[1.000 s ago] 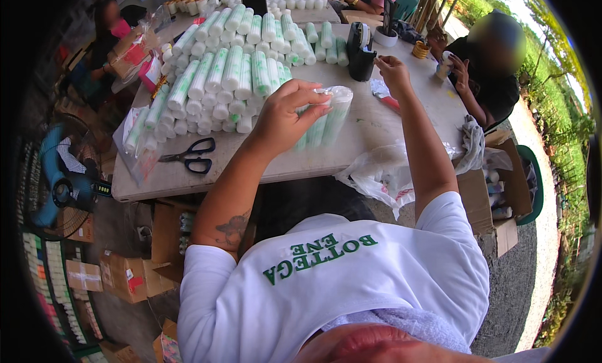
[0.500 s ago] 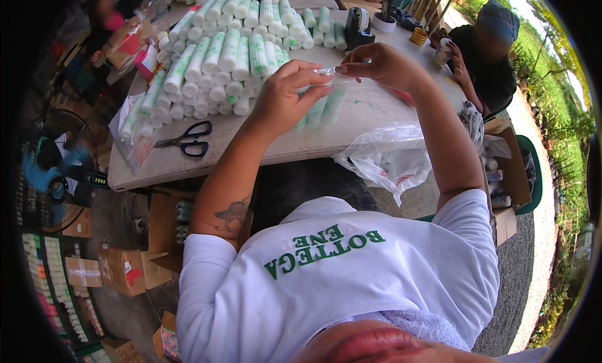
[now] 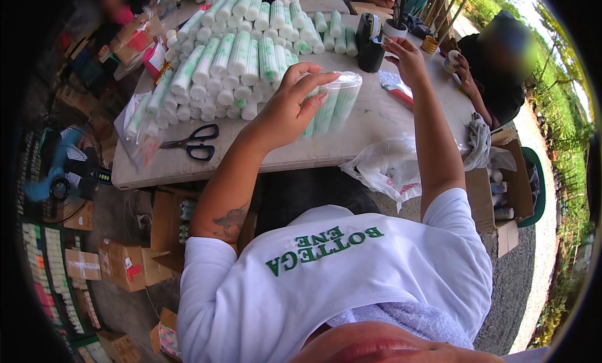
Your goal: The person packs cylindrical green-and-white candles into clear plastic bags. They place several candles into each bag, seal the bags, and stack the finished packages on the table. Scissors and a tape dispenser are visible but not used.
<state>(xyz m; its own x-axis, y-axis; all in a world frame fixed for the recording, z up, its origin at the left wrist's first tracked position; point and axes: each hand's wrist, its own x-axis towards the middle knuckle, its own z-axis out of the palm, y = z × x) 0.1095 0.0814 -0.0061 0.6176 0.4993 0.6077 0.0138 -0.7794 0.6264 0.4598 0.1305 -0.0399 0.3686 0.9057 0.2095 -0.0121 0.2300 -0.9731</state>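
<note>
Several green-marked tubes [image 3: 325, 116] occupy a clear bag [image 3: 349, 79] in the left hand [image 3: 293, 105].

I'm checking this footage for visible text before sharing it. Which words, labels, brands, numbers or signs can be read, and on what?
White T-shirt: large green capitals on the front, upside down in this view; legible, but I won't copy the wording.
Stacked white cylinders: green print, too small to read.
Clear plastic pouch in the left hand: green markings, unreadable.
Cardboard boxes: any markings are too small to read.
</note>
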